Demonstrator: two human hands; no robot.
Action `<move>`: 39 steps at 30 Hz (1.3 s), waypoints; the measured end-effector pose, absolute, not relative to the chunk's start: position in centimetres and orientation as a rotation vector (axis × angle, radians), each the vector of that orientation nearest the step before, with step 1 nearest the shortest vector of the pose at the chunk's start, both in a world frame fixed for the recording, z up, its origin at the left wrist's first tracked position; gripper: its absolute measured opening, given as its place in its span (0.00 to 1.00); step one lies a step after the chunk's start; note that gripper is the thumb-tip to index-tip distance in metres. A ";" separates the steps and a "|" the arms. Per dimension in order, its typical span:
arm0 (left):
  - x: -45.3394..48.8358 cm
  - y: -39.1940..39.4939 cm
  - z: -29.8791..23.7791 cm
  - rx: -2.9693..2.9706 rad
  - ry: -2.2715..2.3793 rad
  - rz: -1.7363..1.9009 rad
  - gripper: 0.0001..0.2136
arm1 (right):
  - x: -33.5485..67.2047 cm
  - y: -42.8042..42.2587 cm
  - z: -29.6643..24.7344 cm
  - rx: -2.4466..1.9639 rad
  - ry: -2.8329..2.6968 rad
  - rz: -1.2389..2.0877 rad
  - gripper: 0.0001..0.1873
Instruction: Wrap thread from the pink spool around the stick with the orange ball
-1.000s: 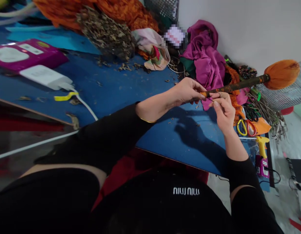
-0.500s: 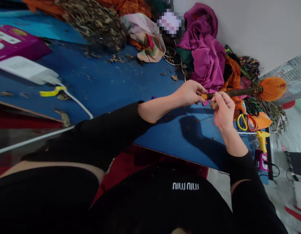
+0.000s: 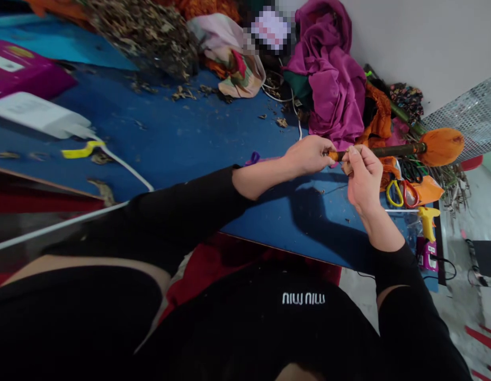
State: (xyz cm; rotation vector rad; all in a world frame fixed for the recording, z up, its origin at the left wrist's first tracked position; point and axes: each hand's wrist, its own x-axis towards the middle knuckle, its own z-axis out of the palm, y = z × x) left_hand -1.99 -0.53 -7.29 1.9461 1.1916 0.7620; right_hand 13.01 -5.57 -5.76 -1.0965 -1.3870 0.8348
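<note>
A dark wrapped stick (image 3: 392, 151) with an orange fabric bulb (image 3: 442, 146) at its far end is held level above the blue table (image 3: 181, 137). My left hand (image 3: 309, 154) is closed round the stick's near end, where orange shows. My right hand (image 3: 362, 177) is closed on the stick just beside it, fingers pinched on the wrapping with a small pale scrap under the thumb. Both sleeves are black.
Magenta cloth (image 3: 332, 84), orange and patterned fabrics and a heap of dried plant bits (image 3: 145, 32) crowd the table's back. Scissors (image 3: 402, 193) and a yellow glue gun (image 3: 428, 225) lie at right. A white charger (image 3: 38, 114) with cable and a magenta box (image 3: 18, 71) sit at left.
The stick has tipped down from slanting upward to nearly level. My right hand has closed in tighter against my left on the near end. The view has shifted slightly.
</note>
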 end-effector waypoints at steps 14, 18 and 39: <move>-2.2 -0.9 -6.4 1.962 1.242 0.594 0.18 | 15.4 -4.2 -3.9 -1.164 -1.603 0.614 0.24; -2.3 -0.7 -6.8 2.004 1.236 0.579 0.19 | 15.4 -4.0 -4.5 -1.124 -1.590 0.677 0.26; -1.8 -2.7 -5.6 2.239 1.350 0.387 0.19 | 16.5 -1.3 -6.9 -1.142 -1.677 0.790 0.25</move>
